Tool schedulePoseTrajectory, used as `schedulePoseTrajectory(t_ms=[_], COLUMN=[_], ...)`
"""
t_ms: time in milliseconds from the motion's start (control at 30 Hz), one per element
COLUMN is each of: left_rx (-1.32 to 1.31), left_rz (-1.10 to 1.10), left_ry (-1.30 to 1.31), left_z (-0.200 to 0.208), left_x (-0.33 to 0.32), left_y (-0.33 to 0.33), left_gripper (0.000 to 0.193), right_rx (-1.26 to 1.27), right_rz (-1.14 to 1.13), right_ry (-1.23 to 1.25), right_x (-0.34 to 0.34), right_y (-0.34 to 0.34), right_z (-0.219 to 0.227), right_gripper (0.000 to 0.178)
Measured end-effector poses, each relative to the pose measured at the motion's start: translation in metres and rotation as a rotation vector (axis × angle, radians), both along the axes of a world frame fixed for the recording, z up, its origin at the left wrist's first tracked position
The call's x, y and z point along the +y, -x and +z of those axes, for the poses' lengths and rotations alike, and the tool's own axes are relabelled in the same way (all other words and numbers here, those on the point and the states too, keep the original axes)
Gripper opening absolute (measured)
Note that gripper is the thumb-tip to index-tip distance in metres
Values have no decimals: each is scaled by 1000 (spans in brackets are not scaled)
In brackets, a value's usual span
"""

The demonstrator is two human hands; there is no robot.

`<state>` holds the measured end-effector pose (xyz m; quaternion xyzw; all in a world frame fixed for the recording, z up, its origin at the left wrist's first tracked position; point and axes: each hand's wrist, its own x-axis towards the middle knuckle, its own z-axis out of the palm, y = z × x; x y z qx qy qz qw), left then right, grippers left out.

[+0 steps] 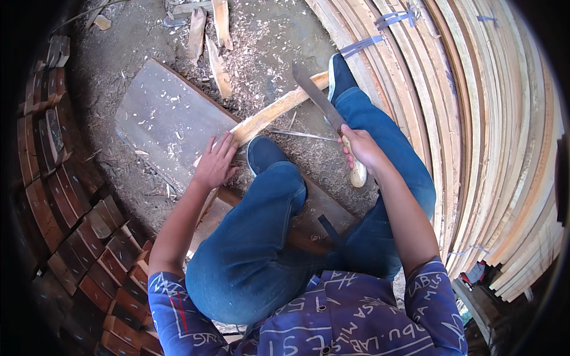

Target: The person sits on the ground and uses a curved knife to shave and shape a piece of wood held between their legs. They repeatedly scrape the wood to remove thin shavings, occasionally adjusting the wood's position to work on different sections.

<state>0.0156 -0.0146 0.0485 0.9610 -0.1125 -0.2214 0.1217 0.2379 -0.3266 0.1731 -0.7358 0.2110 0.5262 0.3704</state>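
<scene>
My right hand [362, 148] is closed round the pale wooden handle of a machete [320, 98]. Its long dark blade points up and to the left, passing over a rough wooden strip [276, 111]. The strip lies slantwise, its far end by my right shoe [340, 74] and its near end on a wide grey board [172, 118]. My left hand [218, 163] lies flat at that near end, fingers stretched out and slightly apart. What is under the palm is hidden. Just right of this hand, my left shoe [265, 155] sits close beside the strip.
Long stacked wooden strips [475, 130], tied with grey bands, fill the right side. Stacked dark wood blocks [65, 202] line the left. Offcuts [219, 65] and shavings lie on the ground ahead. A thin pale strip [303, 134] lies between my feet.
</scene>
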Motion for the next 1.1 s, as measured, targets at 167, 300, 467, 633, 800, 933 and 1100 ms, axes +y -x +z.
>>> schedulePoseTrajectory(t_ms=[167, 300, 467, 633, 800, 933, 1100], left_rx=[-17, -91, -156, -161, -152, -156, -146], left_rz=[83, 99, 147, 152, 153, 165, 135], left_ry=[23, 68, 104, 108, 147, 82, 47], left_z=[-45, -59, -63, -63, -70, -68, -69], left_x=[-20, -22, -20, -14, -21, -16, -17], left_y=[-9, -6, -5, 1, -5, -7, 4], left_gripper=[65, 57, 54, 54, 52, 54, 58], right_rx=[17, 22, -33, -366, -170, -13, -238], right_rz=[201, 299, 428, 272, 396, 373, 385], right_ry=[139, 240, 321, 71, 277, 373, 180], right_x=[0, 14, 55, 73, 32, 34, 76], right_y=[-25, -39, -79, -88, -51, -68, -94], right_z=[-16, -9, 27, 44, 4, 8, 30], right_gripper=[41, 41, 42, 44, 41, 44, 47])
